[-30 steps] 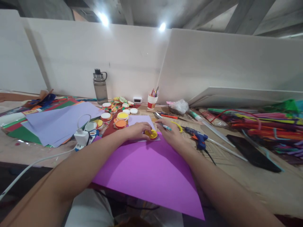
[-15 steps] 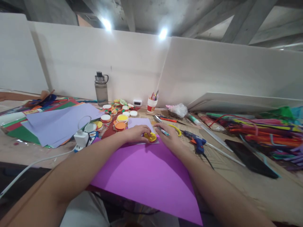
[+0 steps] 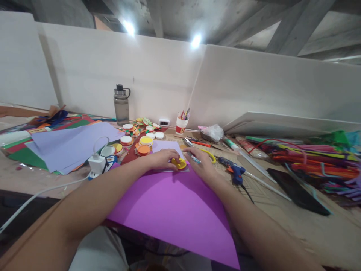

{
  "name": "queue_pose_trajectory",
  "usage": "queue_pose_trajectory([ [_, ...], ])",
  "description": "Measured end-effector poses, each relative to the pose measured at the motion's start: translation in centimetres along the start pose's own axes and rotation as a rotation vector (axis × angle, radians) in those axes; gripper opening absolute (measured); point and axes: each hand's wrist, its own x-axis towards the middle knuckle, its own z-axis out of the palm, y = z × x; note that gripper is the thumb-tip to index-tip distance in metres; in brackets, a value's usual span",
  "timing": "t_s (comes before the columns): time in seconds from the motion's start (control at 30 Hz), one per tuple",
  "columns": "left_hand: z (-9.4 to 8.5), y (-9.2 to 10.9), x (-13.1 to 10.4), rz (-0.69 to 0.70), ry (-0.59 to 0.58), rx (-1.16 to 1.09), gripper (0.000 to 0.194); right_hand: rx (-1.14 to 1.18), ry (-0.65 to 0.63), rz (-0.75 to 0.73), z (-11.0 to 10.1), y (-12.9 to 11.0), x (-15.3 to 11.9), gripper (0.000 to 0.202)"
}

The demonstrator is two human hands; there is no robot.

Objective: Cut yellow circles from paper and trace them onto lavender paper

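Note:
My left hand is closed over a round yellow lid, pressing it down on a lilac sheet of paper. Just right of it, my right hand grips a pen with a pale blue barrel; its tip is hidden by the fingers. Under both forearms lies a large purple sheet, which hangs over the table's front edge. Beside my right hand are the yellow handles of a pair of scissors, their blades pointing away.
Several round lids stand left of the lilac paper. A blue glue gun and a black tablet-like slab lie to the right. Further back are a water bottle, a paper cup of pens and bundled coloured strips.
The camera view has shifted very slightly. Both hands stay in nearly the same place on the yellow lid and the pen; the pen's tilt differs a little.

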Motion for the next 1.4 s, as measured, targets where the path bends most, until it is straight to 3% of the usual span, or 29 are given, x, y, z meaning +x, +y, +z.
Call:
queue_pose_trajectory([
  [1.4, -0.1, 0.15, -0.1, 0.022, 0.006, -0.006, 0.031, -0.027, -0.01, -0.027, 0.3, 0.43, 0.05, 0.025],
])
